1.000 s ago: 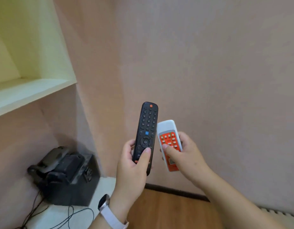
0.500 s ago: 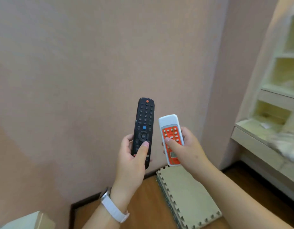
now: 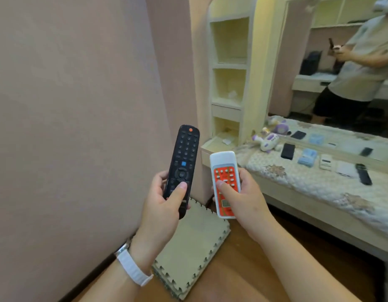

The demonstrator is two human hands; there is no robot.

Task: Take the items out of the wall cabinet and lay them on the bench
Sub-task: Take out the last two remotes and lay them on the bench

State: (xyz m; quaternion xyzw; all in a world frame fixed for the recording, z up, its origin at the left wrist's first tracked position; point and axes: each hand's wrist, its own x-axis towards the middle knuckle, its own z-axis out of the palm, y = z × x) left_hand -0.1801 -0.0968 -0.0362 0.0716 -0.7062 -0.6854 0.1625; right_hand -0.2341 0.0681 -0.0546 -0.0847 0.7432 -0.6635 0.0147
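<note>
Remotes, head view: the left hand [image 3: 164, 205] grips the black remote [image 3: 184, 168], thumb on its buttons; the right hand [image 3: 245, 199] holds the white-and-orange remote [image 3: 224, 184] the same way. Both are in mid-air, short of the bench [image 3: 297, 179] at right. Carrying step, I judge; next comes laying them flat on a free patch of it.

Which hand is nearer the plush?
Right. The right hand, with the white remote, is below-left of the plush; the left hand, with the black remote, is farther left.
</note>
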